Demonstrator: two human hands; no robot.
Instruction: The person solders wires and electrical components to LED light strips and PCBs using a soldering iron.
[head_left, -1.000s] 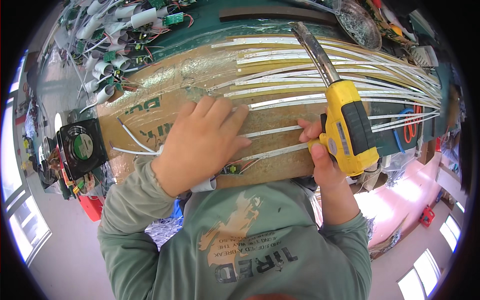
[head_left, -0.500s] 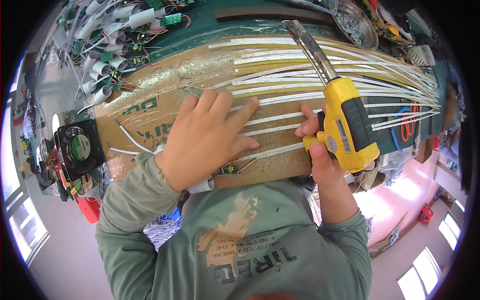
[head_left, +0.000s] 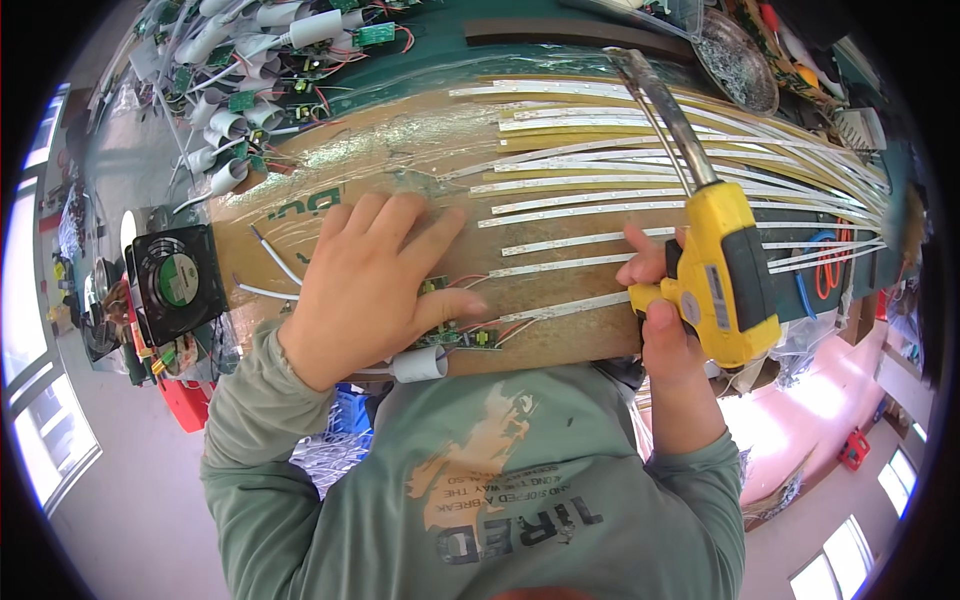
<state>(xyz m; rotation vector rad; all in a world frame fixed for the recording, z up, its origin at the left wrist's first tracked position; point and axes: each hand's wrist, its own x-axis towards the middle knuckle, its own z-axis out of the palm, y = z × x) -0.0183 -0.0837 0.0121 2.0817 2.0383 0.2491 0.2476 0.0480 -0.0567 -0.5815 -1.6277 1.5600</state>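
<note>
The fingers [head_left: 395,225] of the left hand [head_left: 375,285] lay spread and flat, apart from one another, pressed down on a cardboard sheet [head_left: 400,150] covered with clear film, the thumb reaching toward a small green circuit board [head_left: 455,338] at the sheet's near edge. The right hand [head_left: 665,320] was clamped around the grip of a yellow soldering gun [head_left: 725,275], its fingers wrapped shut on the handle, the long metal barrel [head_left: 665,115] pointing away across the sheet. Many white LED strips [head_left: 620,180] lay side by side on the cardboard, running off to the right; the nearest strip [head_left: 570,308] ended just beside the circuit board, joined by thin red wires. A white cylindrical cap [head_left: 418,365] sat just below the left hand's thumb. A black square fan [head_left: 175,283] stood at the left end of the sheet. Farther off on the green tabletop [head_left: 530,50] lay a heap of white caps and small boards [head_left: 260,70], and a round metal dish [head_left: 735,70] sat to the right.
</note>
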